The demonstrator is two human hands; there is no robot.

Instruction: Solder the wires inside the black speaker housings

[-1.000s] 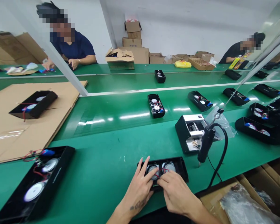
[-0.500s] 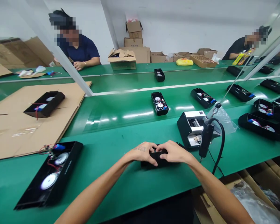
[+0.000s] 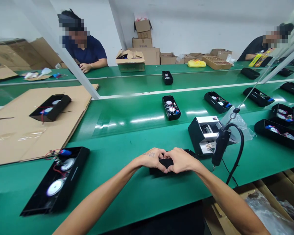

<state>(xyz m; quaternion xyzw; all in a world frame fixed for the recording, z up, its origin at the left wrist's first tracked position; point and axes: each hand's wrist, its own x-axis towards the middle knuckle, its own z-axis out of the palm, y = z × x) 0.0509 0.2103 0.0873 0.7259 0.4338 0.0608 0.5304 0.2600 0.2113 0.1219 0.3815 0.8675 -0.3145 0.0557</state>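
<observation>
Black speaker case [image 3: 167,162] lies on the green table [image 3: 127,192] right in front of the person, almost hidden under both hands. Left hand [image 3: 152,158] is curled over the case's left half, fingers bent down over its top and near edge. Right hand [image 3: 181,159] is curled over the right half in the same way, and the two hands meet at the fingertips above the middle of the case, both pressed onto it. Whether the case lies open side up or down cannot be told.

Just right of the case hangs a black electric screwdriver [image 3: 220,147], tip down, with a dark cable [image 3: 238,153] looping behind it. Behind the case and a little to the right stands a small black and white machine [image 3: 204,133], with a clear plastic bag [image 3: 237,125] at its far side. Well to the left of the case lies a long open speaker housing [image 3: 57,179] showing two round drivers and red wires. Further back on the left a cardboard sheet [image 3: 19,130] carries another open housing [image 3: 50,107].

Beyond the case, on the belt [image 3: 142,111], sits a smaller open speaker box [image 3: 171,107], with more of them to its right. Across the belt a person in a dark blue shirt [image 3: 87,52] rests a hand on the far table, and another person [image 3: 256,50] sits at the far right. Cardboard boxes [image 3: 142,39] are stacked against the back wall.
</observation>
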